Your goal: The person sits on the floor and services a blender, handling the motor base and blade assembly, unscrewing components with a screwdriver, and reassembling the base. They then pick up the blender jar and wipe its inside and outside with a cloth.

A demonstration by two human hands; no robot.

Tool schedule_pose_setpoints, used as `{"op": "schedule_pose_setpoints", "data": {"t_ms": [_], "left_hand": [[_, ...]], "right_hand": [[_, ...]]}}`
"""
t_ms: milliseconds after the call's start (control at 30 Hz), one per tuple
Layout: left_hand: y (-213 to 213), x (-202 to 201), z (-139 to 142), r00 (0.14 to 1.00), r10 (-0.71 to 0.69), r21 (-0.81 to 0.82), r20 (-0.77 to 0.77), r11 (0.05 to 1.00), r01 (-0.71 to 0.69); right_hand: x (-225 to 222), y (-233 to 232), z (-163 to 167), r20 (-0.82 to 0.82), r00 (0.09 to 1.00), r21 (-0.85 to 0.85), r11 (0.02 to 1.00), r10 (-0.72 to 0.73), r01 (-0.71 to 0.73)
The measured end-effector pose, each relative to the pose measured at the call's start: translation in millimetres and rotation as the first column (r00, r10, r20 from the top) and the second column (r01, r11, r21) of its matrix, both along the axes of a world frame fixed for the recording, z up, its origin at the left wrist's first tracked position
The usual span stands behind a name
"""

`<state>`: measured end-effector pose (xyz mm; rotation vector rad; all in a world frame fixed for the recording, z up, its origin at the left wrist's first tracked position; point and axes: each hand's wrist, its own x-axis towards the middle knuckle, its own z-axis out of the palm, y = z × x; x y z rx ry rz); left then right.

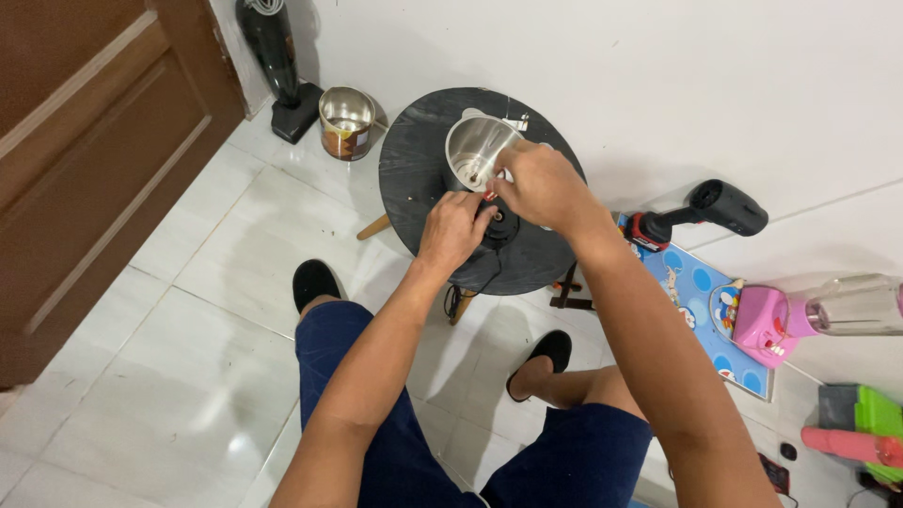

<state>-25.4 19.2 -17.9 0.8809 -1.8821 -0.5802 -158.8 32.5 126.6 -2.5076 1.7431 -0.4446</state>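
The left hand (pixel 453 229) rests on the round dark surface (pixel 414 169), its fingers curled down against a small black base (pixel 499 226) that sits near the middle of the surface; whether they actually clamp it cannot be told, since the knuckles hide the fingertips. The right hand (pixel 544 186) is clenched just beside it, thumb and fingers pinched together over the same base, with something small and red (pixel 489 196) showing between the two hands. What the right hand pinches is too small to make out. A shiny metal cup (pixel 479 150) lies tilted on the surface, its open mouth turned toward the camera, touching or nearly touching the right hand. A black cord (pixel 467 293) hangs from the near edge of the surface.

The person sits with knees apart in dark blue shorts (pixel 395 442) and black slippers (pixel 313 280) on a white tiled floor (pixel 169 376). Against the wall behind the surface stand a black handheld vacuum (pixel 280 66) and an open tin can (pixel 346 122). To the right lie a black and red power tool (pixel 701 212), a blue cartoon-printed board (pixel 701 301), and a pink blender base (pixel 767 325) with a clear jar (pixel 856 304) on its side. A brown wooden door (pixel 85 160) stands at the left.
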Motion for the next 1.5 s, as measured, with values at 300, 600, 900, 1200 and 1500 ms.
{"op": "schedule_pose_setpoints", "data": {"t_ms": [300, 600, 900, 1200, 1500], "left_hand": [[-1, 1, -3, 1.0, -0.004, 0.005, 0.001, 1.0, 0.004], [3, -1, -2, 0.999, -0.025, 0.117, 0.046, 0.993, 0.02], [11, 4, 4, 0.997, -0.028, 0.139, 0.07, 0.99, 0.018], [13, 7, 10, 0.999, 0.0, 0.066, 0.043, 0.998, -0.003], [20, 6, 3, 0.997, -0.067, 0.178, 0.026, 0.982, 0.062]], "right_hand": [[-2, -1, 7, -0.02, 1.0, 0.057, 0.998, -0.025, 0.026], [0, 3, 1, -0.067, 0.997, -0.055, 0.998, 0.03, -0.034], [3, -3, -4, -0.217, 0.974, -0.012, 0.998, -0.066, 0.065], [10, -1, -12, -0.193, 0.962, -0.012, 0.981, -0.191, 0.192], [1, 25, 18, -0.036, 0.986, -0.237, 0.96, -0.161, 0.148]]}}
